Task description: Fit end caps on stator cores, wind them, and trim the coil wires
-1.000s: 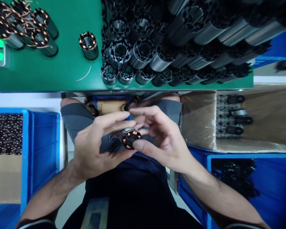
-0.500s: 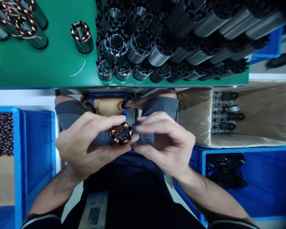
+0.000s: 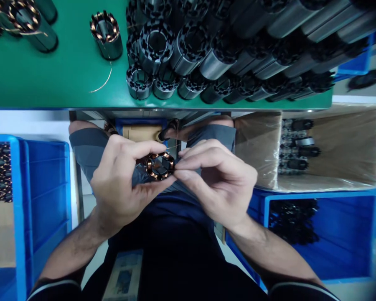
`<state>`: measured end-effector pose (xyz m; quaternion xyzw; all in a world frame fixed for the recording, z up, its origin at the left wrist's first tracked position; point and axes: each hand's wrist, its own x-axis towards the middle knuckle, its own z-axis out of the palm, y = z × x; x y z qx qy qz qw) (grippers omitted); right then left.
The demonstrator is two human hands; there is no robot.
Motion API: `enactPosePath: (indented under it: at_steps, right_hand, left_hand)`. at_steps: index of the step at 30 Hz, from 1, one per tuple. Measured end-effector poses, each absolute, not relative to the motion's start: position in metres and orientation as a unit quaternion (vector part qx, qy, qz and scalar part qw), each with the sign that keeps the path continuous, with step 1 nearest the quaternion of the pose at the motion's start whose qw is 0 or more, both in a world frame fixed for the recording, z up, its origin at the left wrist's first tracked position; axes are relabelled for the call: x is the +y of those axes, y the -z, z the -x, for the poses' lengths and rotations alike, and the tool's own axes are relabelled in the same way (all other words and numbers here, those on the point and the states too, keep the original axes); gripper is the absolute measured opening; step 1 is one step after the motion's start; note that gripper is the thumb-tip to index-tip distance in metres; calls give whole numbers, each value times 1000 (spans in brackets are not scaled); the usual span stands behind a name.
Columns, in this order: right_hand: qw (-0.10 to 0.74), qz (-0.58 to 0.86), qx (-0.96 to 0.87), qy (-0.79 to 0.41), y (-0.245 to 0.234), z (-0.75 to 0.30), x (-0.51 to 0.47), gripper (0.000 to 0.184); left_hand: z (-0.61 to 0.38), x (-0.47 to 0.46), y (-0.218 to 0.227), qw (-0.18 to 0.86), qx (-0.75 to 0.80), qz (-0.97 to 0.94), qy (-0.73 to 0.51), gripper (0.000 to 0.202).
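Note:
My left hand (image 3: 117, 179) is closed around a motor stator (image 3: 160, 166), its thumb below and fingers above. The stator's open end faces me, showing a ring of copper windings and a dark hollow core. A thin copper wire (image 3: 174, 146) sticks out from its upper edge toward the right. At the right rim of the stator, my right hand (image 3: 217, 179) has thumb and forefinger pinched together. Whatever lies between those fingertips is too small to make out. Both hands are above my lap, in front of the green table (image 3: 65, 90).
One wound stator (image 3: 105, 35) stands on the table by a loose wire (image 3: 103, 83). Several unwound stator cores (image 3: 156, 46) are packed to its right. A lined carton (image 3: 341, 146) and a blue bin of black parts (image 3: 347, 234) sit right; another blue bin (image 3: 47, 188) is left.
My right thumb and forefinger have come together at the stator's right rim, where they were apart before. The stator has tilted slightly, and a wire now shows above it. The view has shifted a little.

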<state>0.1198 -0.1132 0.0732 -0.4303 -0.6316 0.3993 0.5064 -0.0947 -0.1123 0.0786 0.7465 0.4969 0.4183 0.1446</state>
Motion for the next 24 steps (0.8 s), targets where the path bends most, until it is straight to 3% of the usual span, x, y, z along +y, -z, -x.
enactPosePath:
  at_steps: [5, 8, 13, 16, 19, 22, 24]
  right_hand:
    - [497, 428, -657, -372, -72, -125, -109, 11]
    - [518, 472, -563, -437, -70, -116, -114, 4]
    - [500, 426, -395, -642, -62, -92, -128, 31]
    - [511, 430, -364, -649, -59, -89, -130, 15]
    - [503, 424, -406, -634, -64, -97, -123, 12]
    - [447, 412, -539, -584, -79, -117, -105, 11]
    - [390, 377, -672, -504, -91, -133, -90, 11]
  left_hand:
    - [94, -111, -73, 193, 464, -744, -440, 35]
    - [90, -111, -72, 213, 443, -748, -446, 29]
    - [89, -114, -67, 165, 461, -766, -416, 27]
    - [91, -116, -61, 98, 445, -791, -408, 26]
    - [92, -117, -63, 80, 440, -789, -421, 22]
    - [97, -115, -73, 164, 456, -773, -410, 17]
    - [103, -112, -75, 345, 452, -734, -370, 8]
